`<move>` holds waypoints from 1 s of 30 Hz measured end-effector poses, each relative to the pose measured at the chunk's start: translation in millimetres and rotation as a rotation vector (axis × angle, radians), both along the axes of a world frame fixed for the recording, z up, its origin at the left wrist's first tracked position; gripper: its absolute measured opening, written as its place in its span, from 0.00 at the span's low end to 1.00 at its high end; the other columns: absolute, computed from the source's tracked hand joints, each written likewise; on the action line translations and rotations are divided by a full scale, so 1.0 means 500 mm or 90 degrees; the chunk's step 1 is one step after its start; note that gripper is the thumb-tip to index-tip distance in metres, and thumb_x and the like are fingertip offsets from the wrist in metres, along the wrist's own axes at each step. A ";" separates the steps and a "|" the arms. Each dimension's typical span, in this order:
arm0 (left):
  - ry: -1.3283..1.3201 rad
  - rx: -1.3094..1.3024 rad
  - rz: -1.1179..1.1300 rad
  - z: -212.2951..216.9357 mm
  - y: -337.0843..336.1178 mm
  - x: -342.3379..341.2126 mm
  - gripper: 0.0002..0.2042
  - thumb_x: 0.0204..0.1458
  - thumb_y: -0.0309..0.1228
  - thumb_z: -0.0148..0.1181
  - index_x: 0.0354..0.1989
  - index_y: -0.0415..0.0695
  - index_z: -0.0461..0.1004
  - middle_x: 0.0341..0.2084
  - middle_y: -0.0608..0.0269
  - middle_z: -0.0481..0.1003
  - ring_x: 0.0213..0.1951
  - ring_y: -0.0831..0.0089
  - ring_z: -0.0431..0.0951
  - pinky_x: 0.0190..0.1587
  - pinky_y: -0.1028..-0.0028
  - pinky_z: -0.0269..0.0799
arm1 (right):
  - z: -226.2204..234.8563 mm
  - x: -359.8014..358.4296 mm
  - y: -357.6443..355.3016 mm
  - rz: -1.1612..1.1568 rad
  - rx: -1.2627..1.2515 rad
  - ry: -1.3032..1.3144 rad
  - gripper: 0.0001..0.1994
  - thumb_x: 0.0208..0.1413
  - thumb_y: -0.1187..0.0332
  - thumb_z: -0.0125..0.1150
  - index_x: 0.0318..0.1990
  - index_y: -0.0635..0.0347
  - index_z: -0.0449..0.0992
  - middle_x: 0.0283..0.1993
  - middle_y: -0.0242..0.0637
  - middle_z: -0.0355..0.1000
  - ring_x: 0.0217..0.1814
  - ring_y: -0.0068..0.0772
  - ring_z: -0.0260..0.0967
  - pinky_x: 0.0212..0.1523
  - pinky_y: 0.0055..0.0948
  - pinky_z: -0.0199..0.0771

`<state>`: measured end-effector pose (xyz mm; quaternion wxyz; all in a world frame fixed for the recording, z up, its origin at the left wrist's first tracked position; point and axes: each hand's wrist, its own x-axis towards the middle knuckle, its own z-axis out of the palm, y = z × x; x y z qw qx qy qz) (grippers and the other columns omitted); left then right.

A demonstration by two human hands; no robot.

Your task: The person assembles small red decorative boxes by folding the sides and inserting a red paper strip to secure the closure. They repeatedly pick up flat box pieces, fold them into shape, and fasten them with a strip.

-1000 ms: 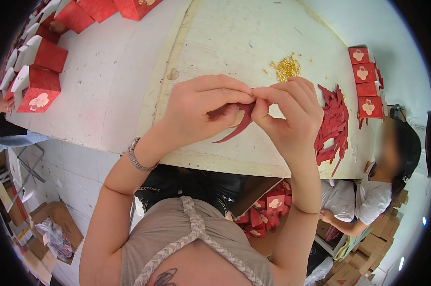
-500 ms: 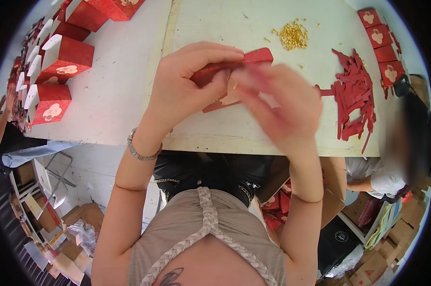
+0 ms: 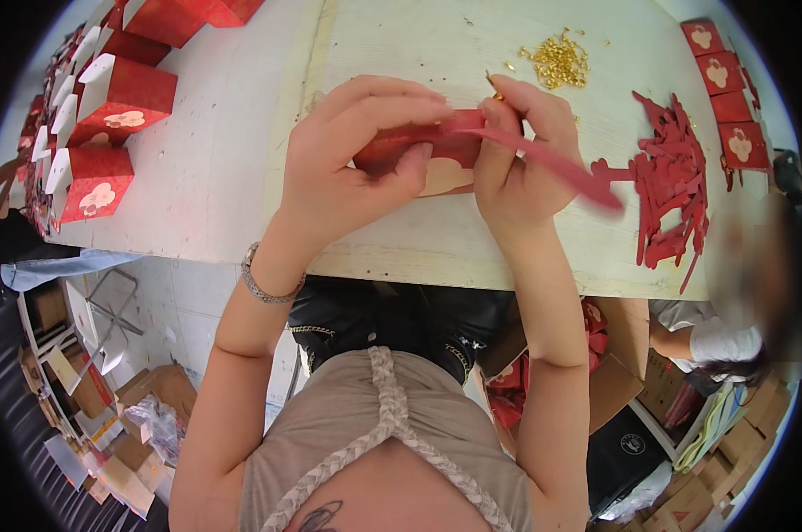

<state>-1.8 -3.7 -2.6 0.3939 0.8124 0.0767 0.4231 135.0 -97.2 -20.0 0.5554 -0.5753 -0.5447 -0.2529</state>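
plainly, left fingers (image 3: 401,111) grip one red box (image 3: 450,174); right fingers (image 3: 532,96), seemingly, one gold fastener (image 3: 496,94).

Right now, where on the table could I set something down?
The widest bare patch of table lies between the box row and the left hand. Another lies beyond that hand, left of the gold bits. Right of the right hand, the red strips crowd it.
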 end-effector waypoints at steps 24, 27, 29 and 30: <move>0.112 0.024 0.037 0.017 0.000 -0.014 0.06 0.45 0.21 0.62 0.33 0.38 0.76 0.25 0.63 0.71 0.27 0.73 0.71 0.28 0.77 0.66 | 0.017 -0.030 -0.065 -0.090 -0.027 -0.001 0.11 0.44 0.79 0.69 0.37 0.62 0.78 0.32 0.31 0.70 0.31 0.23 0.63 0.33 0.21 0.64; 0.168 -0.080 0.029 0.040 -0.024 -0.016 0.08 0.46 0.22 0.63 0.35 0.37 0.74 0.29 0.66 0.71 0.32 0.78 0.71 0.32 0.81 0.66 | 0.022 -0.067 -0.075 -0.109 -0.111 -0.040 0.12 0.33 0.71 0.74 0.31 0.51 0.81 0.24 0.24 0.63 0.27 0.27 0.56 0.30 0.27 0.52; 0.187 -0.145 0.032 0.044 -0.038 -0.017 0.09 0.46 0.23 0.64 0.36 0.38 0.74 0.30 0.67 0.71 0.32 0.79 0.71 0.35 0.81 0.67 | 0.018 -0.071 -0.059 -0.104 -0.102 -0.031 0.11 0.32 0.68 0.73 0.28 0.51 0.80 0.23 0.22 0.63 0.27 0.26 0.56 0.31 0.27 0.50; 0.184 -0.146 0.034 0.041 -0.040 -0.018 0.09 0.46 0.24 0.64 0.37 0.39 0.74 0.30 0.68 0.71 0.32 0.79 0.71 0.36 0.82 0.67 | 0.013 -0.067 -0.054 -0.101 -0.095 -0.047 0.11 0.32 0.68 0.73 0.28 0.51 0.80 0.22 0.22 0.63 0.27 0.26 0.56 0.32 0.27 0.50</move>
